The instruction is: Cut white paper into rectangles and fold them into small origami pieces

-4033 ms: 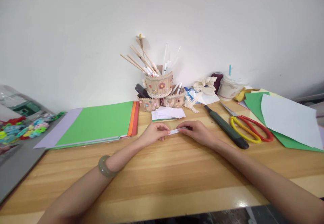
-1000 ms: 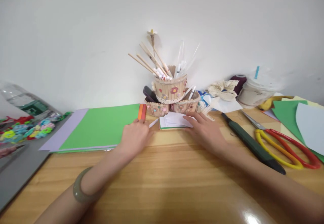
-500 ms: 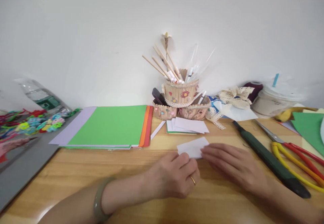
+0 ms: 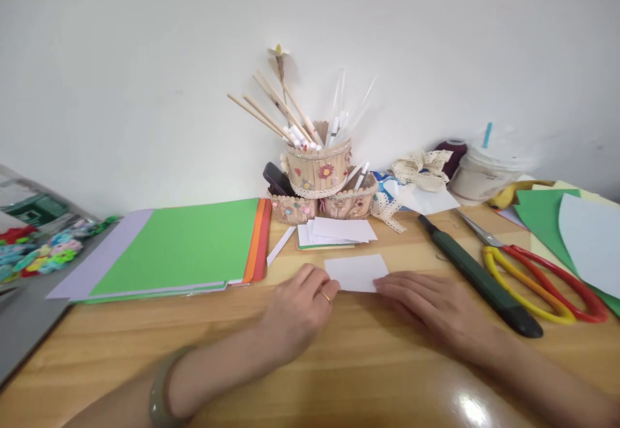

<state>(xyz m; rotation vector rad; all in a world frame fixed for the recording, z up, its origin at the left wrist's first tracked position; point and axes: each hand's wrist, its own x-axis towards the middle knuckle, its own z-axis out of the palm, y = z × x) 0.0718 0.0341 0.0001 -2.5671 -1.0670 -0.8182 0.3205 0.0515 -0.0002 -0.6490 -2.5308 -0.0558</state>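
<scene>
A small white piece of paper (image 4: pixel 357 271) lies in front of me on the table, between my hands. My left hand (image 4: pixel 301 312), with a gold ring, has its fingers curled and closed at the paper's lower left corner; the fingertips are partly hidden. On the right edge of the paper rest the fingertips of my right hand (image 4: pixel 433 305), its fingers stretched out and close together. Just beyond the paper is a small stack of white paper pieces (image 4: pixel 339 231), with a green edge showing underneath. A narrow white paper strip (image 4: pixel 281 246) lies left of that stack.
Coloured paper sheets (image 4: pixel 179 247) are piled at left, beside a grey board (image 4: pixel 29 328) with colourful craft pieces. Decorated wooden-stick holders (image 4: pixel 320 170) stand by the wall. A dark green tool (image 4: pixel 477 276), scissors (image 4: pixel 537 279) and cut paper (image 4: pixel 593 241) lie at right.
My left hand has slid left along the paper's near edge to its left corner. The right hand stays at the right edge. The whole view has shifted, moving the scene leftward.
</scene>
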